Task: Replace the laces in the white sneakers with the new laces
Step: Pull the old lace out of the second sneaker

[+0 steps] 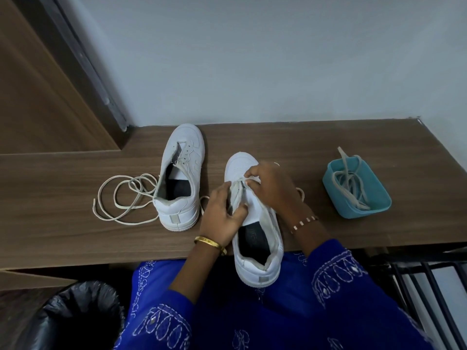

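On the wooden counter [328,137] two white sneakers lie with their long axes running from the near edge toward the wall, toes pointing away from the person and heels toward them. The left sneaker [180,178] sits wholly on the counter, tilted slightly so its toe leans to the right, its eyelets bare and its tongue loose. Just to its left a removed lace [121,198] lies in loose loops, one strand touching the shoe's heel side. The right sneaker [255,228] is nearer the person, its heel overhanging the counter's front edge above the blue garment [252,314], its toe angled a little to the left. The left hand [222,218] holds the shoe's left side at the tongue, its grip closed with thumb and fingers curled on the eyelet flap. The right hand [270,188] pinches a lace [249,178] at the front eyelets, its grip closed on the strand. Well to the right stands a blue tub [358,203] holding coiled laces [350,185], one end sticking over the rim.
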